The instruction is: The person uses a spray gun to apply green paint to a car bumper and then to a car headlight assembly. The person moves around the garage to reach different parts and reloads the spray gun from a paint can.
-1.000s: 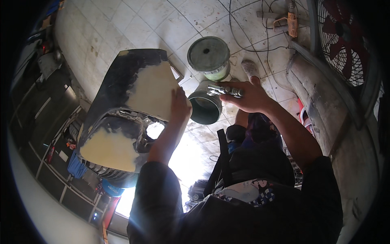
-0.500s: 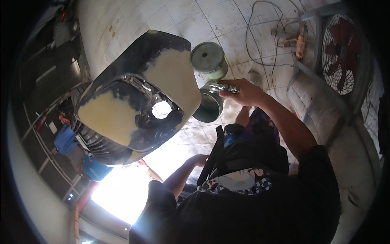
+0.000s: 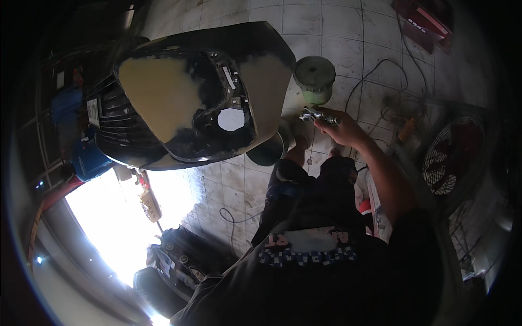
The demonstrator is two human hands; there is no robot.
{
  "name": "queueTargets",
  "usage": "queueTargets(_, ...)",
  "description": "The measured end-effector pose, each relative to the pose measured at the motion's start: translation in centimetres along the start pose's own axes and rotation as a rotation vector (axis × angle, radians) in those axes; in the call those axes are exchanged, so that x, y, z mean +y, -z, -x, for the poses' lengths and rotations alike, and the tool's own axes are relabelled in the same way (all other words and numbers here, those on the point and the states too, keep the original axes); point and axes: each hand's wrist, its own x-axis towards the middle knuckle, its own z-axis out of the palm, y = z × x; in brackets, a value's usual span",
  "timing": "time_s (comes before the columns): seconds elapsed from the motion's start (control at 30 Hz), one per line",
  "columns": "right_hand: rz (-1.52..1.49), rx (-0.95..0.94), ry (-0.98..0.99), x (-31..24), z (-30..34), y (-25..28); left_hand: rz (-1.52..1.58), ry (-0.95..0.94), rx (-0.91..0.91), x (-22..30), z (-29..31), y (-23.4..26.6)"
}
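Fingers (image 3: 322, 126) of the right hand (image 3: 343, 129) are wrapped around a shiny metal tool (image 3: 310, 114), just nearer than the lidded bucket (image 3: 315, 80) and right of the patched car bumper (image 3: 157, 98), the left hand being out of view.

Red-bladed fan (image 3: 454, 155) is standing at right; orange tool (image 3: 406, 129) is lying near it. Dark cable (image 3: 389, 60) is looping across tiled floor (image 3: 340, 22). Red object (image 3: 426, 23) is resting upper right.
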Motion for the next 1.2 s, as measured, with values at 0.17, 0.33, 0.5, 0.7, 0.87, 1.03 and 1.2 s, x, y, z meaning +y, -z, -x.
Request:
queueTargets(0.17, 0.109, -0.005, 0.001, -1.2, -0.2, 0.0, 0.035, -0.005, 0.064, 0.8, 0.4, -1.0)
queueTargets(0.33, 0.163, 0.054, 0.040, -1.4, 3.5, -0.2, 0.007, -0.038, 0.062, 1.5, 1.1, 0.0)
queueTargets(0.5, 0.259, 0.093, 0.028, -1.4, 5.4, -2.2, 0.005, -0.108, 0.091, 2.1, 1.3, 1.8)
queueTargets(0.7, 0.165, -0.007, -0.045, -3.9, 6.4, -4.7, 0.076, -0.356, 0.234, 5.0, -0.2, 4.9)
queueTargets(0.87, 0.095, 0.281, 0.237, -7.9, 4.3, -9.4, 0.005, -0.577, 0.495, 12.5, -3.5, 8.3)
queueTargets(1.03, 0.311, 0.119, 0.107, -9.4, 0.3, -10.3, -0.672, -0.426, 0.923, 19.3, -7.0, 14.2)
queueTargets(1.2, 0.233, 0.206, 0.196, -8.0, 1.5, -11.4, -0.866, -0.193, 1.032, 17.8, -11.2, 17.2)
